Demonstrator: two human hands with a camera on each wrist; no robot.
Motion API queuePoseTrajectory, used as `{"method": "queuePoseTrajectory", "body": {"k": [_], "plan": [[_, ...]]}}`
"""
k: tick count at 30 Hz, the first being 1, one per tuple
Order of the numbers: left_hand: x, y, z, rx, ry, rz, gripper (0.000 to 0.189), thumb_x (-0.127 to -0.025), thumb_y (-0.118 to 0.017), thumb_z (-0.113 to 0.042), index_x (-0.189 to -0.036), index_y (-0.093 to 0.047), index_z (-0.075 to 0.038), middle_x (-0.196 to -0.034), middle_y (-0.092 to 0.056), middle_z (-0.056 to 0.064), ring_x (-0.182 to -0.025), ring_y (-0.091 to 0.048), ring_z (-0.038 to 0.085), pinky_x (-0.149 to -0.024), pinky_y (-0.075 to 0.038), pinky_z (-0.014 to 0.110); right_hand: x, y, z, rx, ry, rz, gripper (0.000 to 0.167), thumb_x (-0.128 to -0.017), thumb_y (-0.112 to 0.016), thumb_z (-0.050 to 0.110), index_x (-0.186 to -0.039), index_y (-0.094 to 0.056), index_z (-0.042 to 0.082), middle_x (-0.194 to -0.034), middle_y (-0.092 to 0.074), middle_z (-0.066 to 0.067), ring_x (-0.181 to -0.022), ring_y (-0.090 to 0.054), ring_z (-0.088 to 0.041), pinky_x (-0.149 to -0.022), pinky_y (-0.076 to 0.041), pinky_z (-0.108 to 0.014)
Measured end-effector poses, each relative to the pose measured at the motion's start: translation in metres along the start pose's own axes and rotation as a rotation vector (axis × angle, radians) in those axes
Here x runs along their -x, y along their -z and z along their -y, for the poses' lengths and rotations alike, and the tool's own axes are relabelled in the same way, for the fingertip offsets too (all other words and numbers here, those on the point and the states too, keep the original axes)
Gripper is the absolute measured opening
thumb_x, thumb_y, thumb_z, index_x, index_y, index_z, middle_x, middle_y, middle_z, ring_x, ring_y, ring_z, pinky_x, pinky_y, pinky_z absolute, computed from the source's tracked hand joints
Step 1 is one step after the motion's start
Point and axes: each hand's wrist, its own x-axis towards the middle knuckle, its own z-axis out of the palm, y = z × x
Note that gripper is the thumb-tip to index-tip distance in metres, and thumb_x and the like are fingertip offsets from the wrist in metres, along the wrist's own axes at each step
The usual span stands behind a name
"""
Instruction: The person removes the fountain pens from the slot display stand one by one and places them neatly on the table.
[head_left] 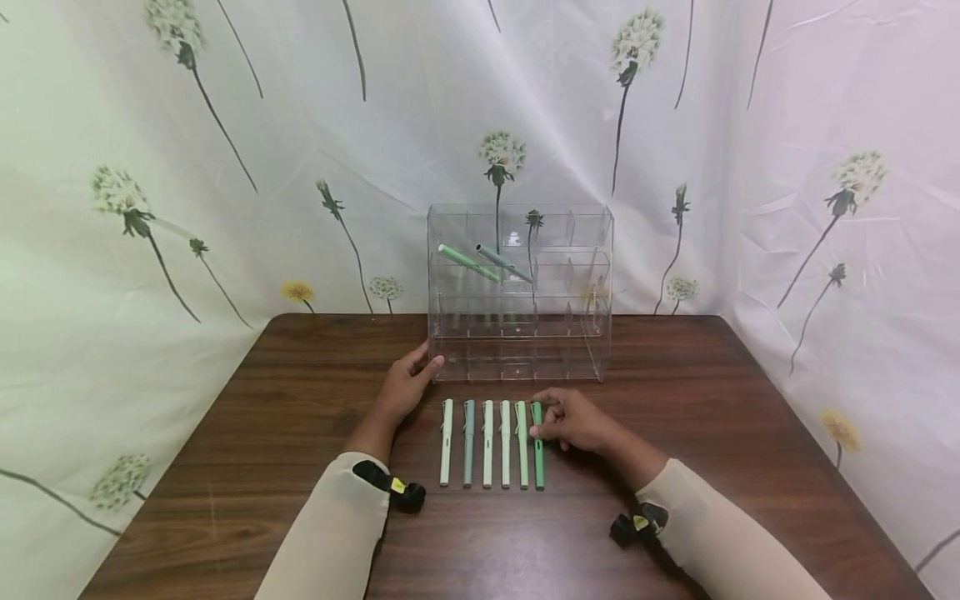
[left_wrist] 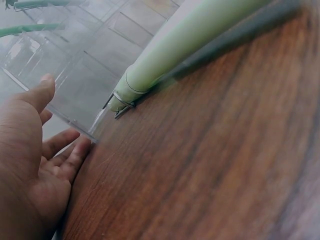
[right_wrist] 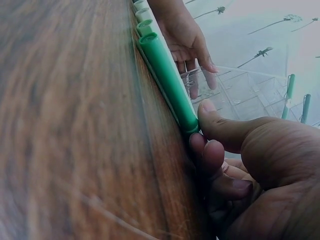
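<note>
Between the thumb and fingers of my right hand (head_left: 573,419) is the upper, capped end of a dark green pen (head_left: 538,458), which lies on the table. In the right wrist view the thumb presses against this green pen (right_wrist: 167,80) just above the curled fingers. My left hand (head_left: 405,386) rests at the lower left corner of a clear tiered pen rack (head_left: 517,337), thumb in front and fingers along its side. In the left wrist view those fingers (left_wrist: 75,152) look relaxed. A light green pen (head_left: 468,262) and a grey-green pen (head_left: 504,262) lean in the rack.
Left of the dark green pen lies a row of pens: a light green pen (head_left: 522,450), pale ones and a grey-blue pen (head_left: 468,446). The brown wooden table (head_left: 300,417) ends at a flower-printed curtain (head_left: 405,150) just behind the rack.
</note>
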Motion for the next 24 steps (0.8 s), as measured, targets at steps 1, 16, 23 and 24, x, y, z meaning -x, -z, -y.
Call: {"method": "queuePoseTrajectory", "body": {"k": [1,16,23,24], "plan": [[0.0000,0.0001,0.0002,-0.001,0.000,0.000,0.070,-0.112,-0.062,-0.044,-0.172,-0.037,-0.019,-0.172,-0.047,0.015,-0.156,-0.049,0.038,-0.129,-0.038,0.057,-0.0001,0.0001,-0.0003,-0.003,0.001,0.000,0.064,-0.100,-0.082,0.013,-0.154,-0.052,-0.006,-0.073,-0.066,0.000,-0.050,-0.052,-0.012,-0.053,-0.047,-0.026],[-0.0009,-0.0011,0.0014,0.000,-0.010,-0.010,0.068,-0.112,-0.063,-0.043,-0.171,-0.039,-0.018,-0.170,-0.048,0.016,-0.155,-0.051,0.039,-0.129,-0.040,0.057,-0.0010,0.0009,-0.0038,-0.060,0.014,-0.027,0.066,-0.099,-0.082,0.011,-0.153,-0.051,-0.008,-0.074,-0.068,-0.002,-0.050,-0.053,-0.014,-0.052,-0.048,-0.028],[0.0007,-0.0008,0.0006,0.014,-0.006,-0.007,0.069,-0.112,-0.063,-0.042,-0.171,-0.039,-0.015,-0.170,-0.049,0.018,-0.155,-0.051,0.040,-0.129,-0.039,0.058,0.0011,0.0013,-0.0007,-0.064,-0.006,-0.126,0.055,-0.099,-0.082,0.012,-0.146,-0.058,-0.006,-0.073,-0.068,-0.002,-0.048,-0.051,-0.013,-0.045,-0.041,-0.026],[0.0008,-0.0010,0.0003,0.012,-0.007,-0.006,0.069,-0.112,-0.063,-0.043,-0.171,-0.039,-0.016,-0.169,-0.050,0.018,-0.154,-0.051,0.040,-0.129,-0.040,0.058,0.0015,0.0016,0.0002,-0.067,-0.014,-0.144,0.054,-0.099,-0.082,0.012,-0.145,-0.059,-0.005,-0.074,-0.067,-0.002,-0.048,-0.051,-0.013,-0.045,-0.041,-0.026]]}}
